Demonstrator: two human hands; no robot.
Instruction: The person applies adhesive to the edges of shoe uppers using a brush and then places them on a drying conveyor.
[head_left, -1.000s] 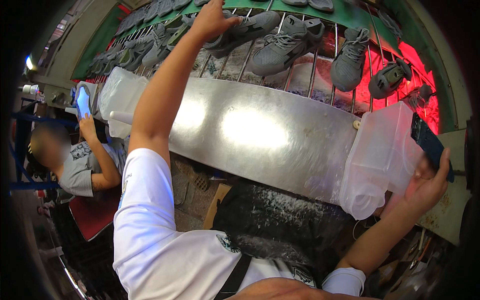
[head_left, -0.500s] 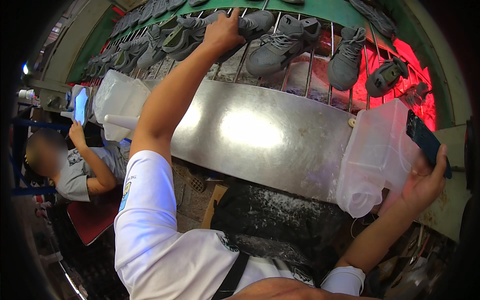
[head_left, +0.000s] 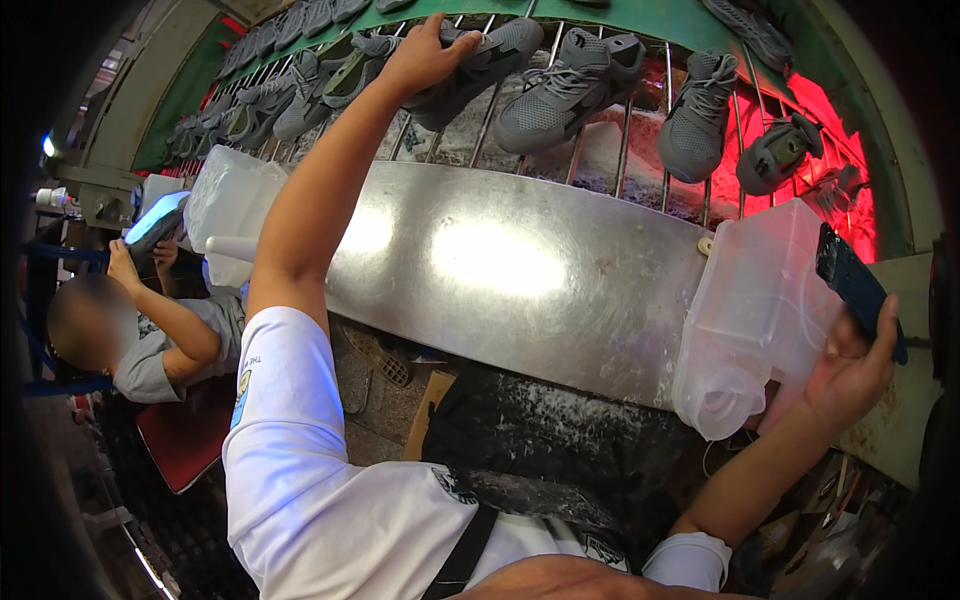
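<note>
At the far middle, my left hand [head_left: 432, 60] is over a grey mesh sneaker [head_left: 490, 62] on the metal rods. Its thumb and fingers sit around the upper near the ankle opening, and the palm side is hidden. To the right of it stands another grey laced sneaker [head_left: 570, 95]. My right hand [head_left: 850, 375], at the right side, holds a dark, flat phone [head_left: 862, 288] upright at a tilt. The phone's screen is not visible from here.
Rows of grey sneakers [head_left: 300, 95] line the rod conveyor [head_left: 620, 150]. A steel plate [head_left: 590, 290] lies before it, with translucent plastic containers [head_left: 750, 290] [head_left: 228, 190] at both ends. Red light glows far right. At left, a seated person [head_left: 180, 335] holds a lit screen [head_left: 162, 212].
My left hand has shifted slightly left along the sneaker, showing more of it. The right hand with the phone has barely moved. The seated person has tilted the lit screen and raised both hands to it.
</note>
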